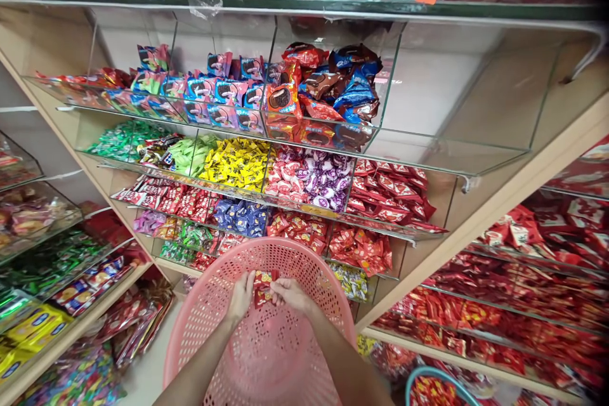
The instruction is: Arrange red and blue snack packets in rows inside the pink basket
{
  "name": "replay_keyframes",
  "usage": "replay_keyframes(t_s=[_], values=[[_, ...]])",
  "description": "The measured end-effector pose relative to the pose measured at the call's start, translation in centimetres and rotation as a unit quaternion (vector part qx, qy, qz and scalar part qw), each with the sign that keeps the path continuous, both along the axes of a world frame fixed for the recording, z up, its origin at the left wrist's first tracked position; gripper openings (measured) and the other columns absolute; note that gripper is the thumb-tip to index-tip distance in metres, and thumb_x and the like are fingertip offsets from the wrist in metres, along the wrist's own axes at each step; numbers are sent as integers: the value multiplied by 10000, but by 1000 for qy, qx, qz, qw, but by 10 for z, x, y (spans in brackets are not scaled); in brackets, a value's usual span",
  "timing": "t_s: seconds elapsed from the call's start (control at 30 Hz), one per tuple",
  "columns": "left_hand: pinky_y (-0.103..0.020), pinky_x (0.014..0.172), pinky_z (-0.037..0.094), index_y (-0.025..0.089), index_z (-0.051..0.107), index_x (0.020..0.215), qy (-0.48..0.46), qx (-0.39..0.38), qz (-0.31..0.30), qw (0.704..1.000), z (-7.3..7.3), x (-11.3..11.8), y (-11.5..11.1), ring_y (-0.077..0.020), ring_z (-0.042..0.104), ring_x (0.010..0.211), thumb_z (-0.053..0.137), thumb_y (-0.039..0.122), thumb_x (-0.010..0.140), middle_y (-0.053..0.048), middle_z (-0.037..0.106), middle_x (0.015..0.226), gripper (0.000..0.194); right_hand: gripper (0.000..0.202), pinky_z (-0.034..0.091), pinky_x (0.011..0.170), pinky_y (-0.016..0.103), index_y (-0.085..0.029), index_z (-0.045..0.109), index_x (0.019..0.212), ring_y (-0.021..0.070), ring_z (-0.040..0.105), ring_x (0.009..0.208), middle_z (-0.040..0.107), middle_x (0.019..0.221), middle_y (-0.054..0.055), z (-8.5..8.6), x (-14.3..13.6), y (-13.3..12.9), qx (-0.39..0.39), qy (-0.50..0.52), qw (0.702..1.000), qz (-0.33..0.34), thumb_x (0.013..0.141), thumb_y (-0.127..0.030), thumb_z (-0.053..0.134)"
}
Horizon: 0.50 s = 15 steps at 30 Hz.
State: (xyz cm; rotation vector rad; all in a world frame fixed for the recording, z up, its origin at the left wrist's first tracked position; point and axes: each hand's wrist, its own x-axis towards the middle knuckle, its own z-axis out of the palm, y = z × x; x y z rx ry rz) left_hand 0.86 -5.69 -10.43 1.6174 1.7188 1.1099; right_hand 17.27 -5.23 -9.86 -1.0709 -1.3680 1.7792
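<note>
A small red wrapped candy packet (263, 288) with yellow print is held up between my two hands, over the mouth of a pink perforated plastic basket (328, 292). My left hand (242, 295) pinches the packet's left edge. On the packet's right edge, the fingers of my right hand (291, 295) are closed in a pinch. Through the mouth, the basket's holed wall and round base show below my wrists. Just beyond the rim, similar red packets (297, 231) lie in a low shelf compartment.
Glass-fronted shelves (304, 193) of sorted candies rise ahead, with blue and orange cookie packs (333, 89) higher up. More racks flank me left and right. A teal-rimmed basket (442, 374) of red candies sits low right; a bag of colourful candies (71, 377) lies low left.
</note>
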Motion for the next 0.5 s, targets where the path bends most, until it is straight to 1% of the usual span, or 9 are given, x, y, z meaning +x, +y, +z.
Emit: replay_keyframes(t_s=[0.07,0.13,0.17,0.23,0.3,0.33,0.4,0.5], values=[[-252,544,397,207,433,615,-20,15,8,1000,-2,-1,1,-139,492,510,303,535,811,27,489,531,404,472,329,451,199,-143,566,647,67,442,408,526,497,-32,-3,2,3,7,-20,1000,-9,664,-613,522],[-251,538,394,204,430,599,-49,29,34,998,-3,-2,3,-140,489,511,334,533,798,28,485,525,396,477,318,441,206,-154,543,618,76,424,405,504,479,-35,-4,6,7,28,-44,997,-55,677,-624,493],[-249,531,393,203,430,596,-67,29,49,996,-2,-3,3,-139,488,506,349,534,791,29,483,520,392,474,316,444,208,-161,524,597,79,414,412,485,471,-39,-4,7,9,49,-55,993,-91,692,-623,475],[-243,501,385,204,426,601,-107,13,68,992,-1,-3,3,-134,481,478,371,542,777,37,473,496,385,459,317,467,210,-173,479,565,83,396,445,446,473,-47,-2,10,13,113,-74,975,-176,734,-598,439],[-236,463,372,207,417,619,-149,-19,58,987,-2,0,3,-129,471,435,376,560,764,51,460,465,383,437,312,494,208,-180,444,555,85,382,482,417,496,-50,0,13,17,178,-98,948,-245,776,-555,410],[-233,450,366,208,416,631,-165,-35,46,985,-2,2,3,-127,465,417,372,570,760,56,459,456,387,428,308,501,206,-181,436,557,86,375,493,407,506,-51,0,13,18,201,-113,936,-267,790,-537,399],[-231,445,363,207,423,644,-171,-50,27,984,-5,8,3,-124,461,407,352,579,765,58,466,457,397,418,299,502,205,-182,440,563,89,369,496,404,512,-52,0,14,19,227,-150,921,-281,806,-517,382],[-234,513,384,196,455,637,-102,-25,25,994,-12,14,3,-131,502,488,343,537,793,33,517,525,391,421,301,499,202,-182,471,576,94,388,488,428,503,-48,-3,13,18,238,-190,915,-265,821,-504,356]])
